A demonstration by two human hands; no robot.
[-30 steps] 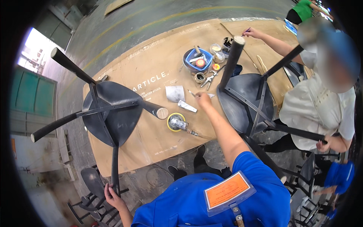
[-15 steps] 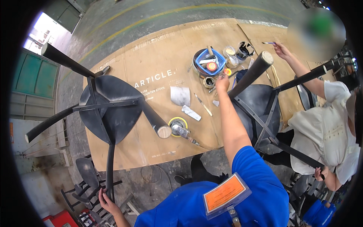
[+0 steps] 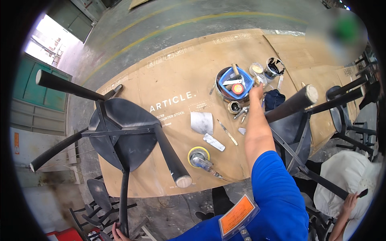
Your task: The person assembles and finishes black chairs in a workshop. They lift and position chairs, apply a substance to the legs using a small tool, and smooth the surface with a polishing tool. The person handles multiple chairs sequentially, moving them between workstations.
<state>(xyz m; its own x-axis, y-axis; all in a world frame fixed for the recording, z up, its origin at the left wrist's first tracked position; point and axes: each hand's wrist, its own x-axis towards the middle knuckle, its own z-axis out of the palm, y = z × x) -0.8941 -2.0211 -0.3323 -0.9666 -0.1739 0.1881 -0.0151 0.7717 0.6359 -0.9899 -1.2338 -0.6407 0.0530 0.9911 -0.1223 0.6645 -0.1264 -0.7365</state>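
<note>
An upturned black stool [image 3: 138,146] lies seat-down on the left of the cardboard. My left hand [image 3: 119,233] is at the lower end of its near leg [image 3: 124,201], fingers around it. My right arm stretches across the cardboard. At its end my right hand [image 3: 256,92] is beside a blue basket [image 3: 248,91] of tools set in a bucket, close to a clear plastic cup [image 3: 261,80]. Its fingers look closed; what they hold is hidden. Near it stand an open jar of dark paste [image 3: 233,107], a pale-filled tub [image 3: 256,69] and a black-smeared pot [image 3: 275,67].
A disc sander [image 3: 199,157] with a yellow rim, sandpaper [image 3: 202,122] and a thin brush [image 3: 227,132] lie on the cardboard [image 3: 169,84]. Another upturned stool [image 3: 295,128] stands right. A co-worker's hand [image 3: 351,201] grips its leg. More stools [image 3: 98,195] are on the floor.
My right hand has moved slightly right and now sits by the clear cup. The view has shifted, so the stools appear lower. The co-worker's raised hand with the brush has left that spot.
</note>
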